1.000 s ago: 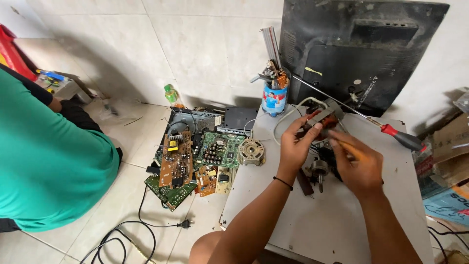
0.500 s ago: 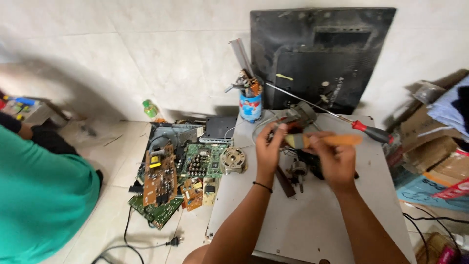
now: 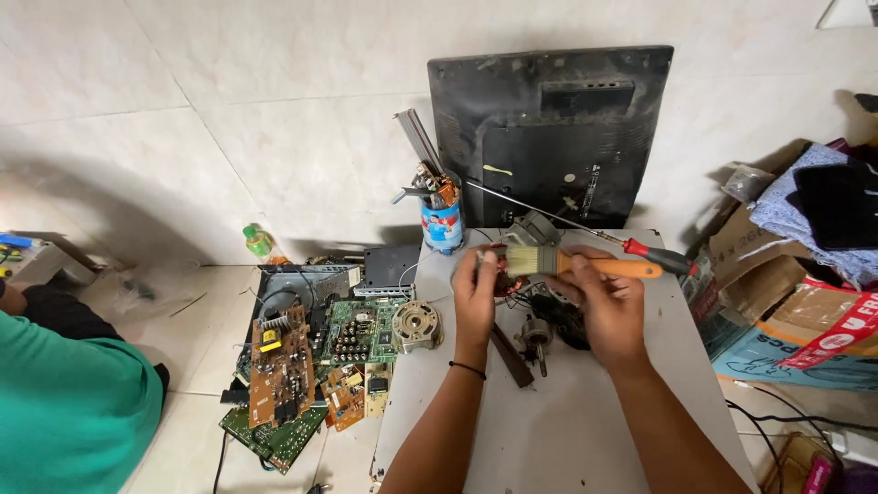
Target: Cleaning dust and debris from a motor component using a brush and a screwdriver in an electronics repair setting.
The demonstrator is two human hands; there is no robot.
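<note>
White tiled wall [image 3: 229, 119] at the back, pale tiled floor [image 3: 183, 338] below, low grey table [image 3: 567, 430] in the middle w/ both arms reaching over it

Right hand [image 3: 599, 306] wrapped tight round a paintbrush [image 3: 585, 265] w/ orange handle, bristles pointing left, held flat above the table. Left hand [image 3: 476, 293] closed on a small motor part [image 3: 498, 274] w/ copper wire, just beside the bristles; brush tip touching or nearly touching it, can't tell which. Hands close together but not joined. Black band on left wrist

Under the hands on the table: another small motor piece w/ a shaft [image 3: 535, 334], dark flat bar [image 3: 510, 355], black bits. Round silver motor [image 3: 416, 325] at the left table edge. Red-handled screwdriver [image 3: 654, 256] w/ a long thin shaft lying behind the brush, on the right. Blue and white can [image 3: 443, 224] full of tools at the back left corner. Black back of a flat screen [image 3: 549, 137] leaning on the wall behind the table

Left of the table, on the floor: heap of circuit boards [image 3: 302, 366], green and brown, plus a small green bottle [image 3: 259, 242] by the wall. Far left, another person in a green shirt [image 3: 64, 412], only partly seen. Right side: cardboard boxes [image 3: 786, 311] and blue cloth [image 3: 805, 210] piled up
</note>
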